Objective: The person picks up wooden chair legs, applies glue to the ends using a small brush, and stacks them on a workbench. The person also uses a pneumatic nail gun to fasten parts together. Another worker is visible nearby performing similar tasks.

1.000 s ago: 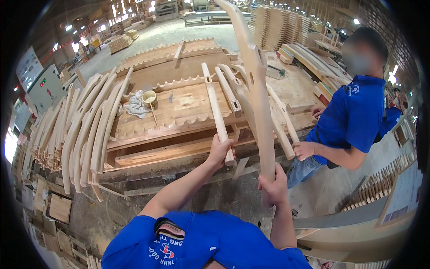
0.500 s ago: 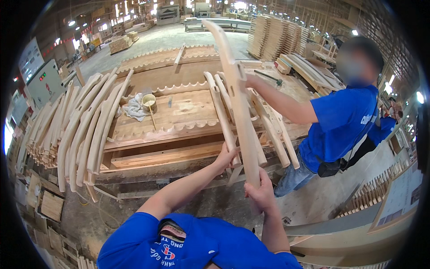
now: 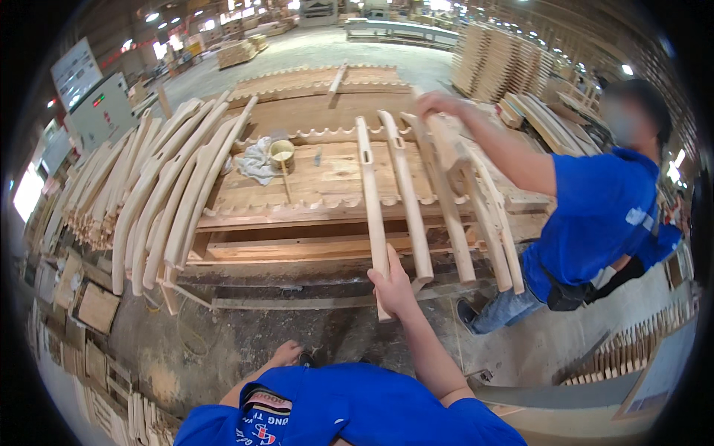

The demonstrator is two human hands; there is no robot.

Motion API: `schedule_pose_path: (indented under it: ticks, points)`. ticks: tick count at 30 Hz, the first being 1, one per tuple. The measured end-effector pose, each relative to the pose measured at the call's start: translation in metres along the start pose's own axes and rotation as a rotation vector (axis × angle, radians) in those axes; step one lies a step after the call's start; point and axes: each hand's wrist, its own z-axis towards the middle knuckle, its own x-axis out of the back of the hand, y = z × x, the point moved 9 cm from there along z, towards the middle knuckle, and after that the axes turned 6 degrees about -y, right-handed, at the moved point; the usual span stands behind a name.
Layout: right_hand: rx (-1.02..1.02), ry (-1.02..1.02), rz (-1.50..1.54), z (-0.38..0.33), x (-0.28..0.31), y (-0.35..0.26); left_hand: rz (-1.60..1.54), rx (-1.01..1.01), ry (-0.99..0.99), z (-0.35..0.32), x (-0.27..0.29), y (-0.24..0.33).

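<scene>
Currently I see the right hand [image 3: 394,286] clamped on the low end of a wooden bar [image 3: 375,215] over the scalloped rail [image 3: 282,214], left hand [image 3: 285,353] apart, finger state unclear; one-handed twist could knock the neighbouring bar [image 3: 407,201].

Lt. tan, almost cream, on the long wood bar [image 3: 374,215]; same on wood bars piled at L [image 3: 140,201]. Warmer yel.-tan on the board [image 3: 342,167], w/ brn. marks. Bright blue on the near shirt [image 3: 357,394], w/ red & white print [image 3: 264,430]; same blue on the other shirt [image 3: 602,189]. Faded blue on jeans [image 3: 509,308], blk. on bag [image 3: 569,296]. Pale yel. on cup [image 3: 282,153], white-gray on rag [image 3: 256,163].
</scene>
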Motion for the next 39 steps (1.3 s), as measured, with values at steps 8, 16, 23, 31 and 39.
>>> schedule_pose_path:
  ticks: [8,16,23,31,39]
  points:
    - [-0.047,-0.108,0.215,0.035,-0.022,0.015,0.029,0.541,0.165,-0.121,0.013,-0.191]
    - [0.158,0.033,-0.079,0.038,-0.005,0.002,-0.054,0.092,0.181,-0.079,0.020,-0.136]
    - [0.558,0.141,-0.410,-0.065,-0.127,-0.112,-0.279,-0.098,0.277,-0.117,0.071,-0.169]
    - [0.474,-1.067,-0.288,-0.183,-0.443,-0.113,0.105,0.422,0.428,-0.311,0.090,-0.417]
    - [0.117,-1.206,0.287,-0.175,-0.697,-0.203,-0.723,1.012,0.563,-0.502,-0.011,-0.548]
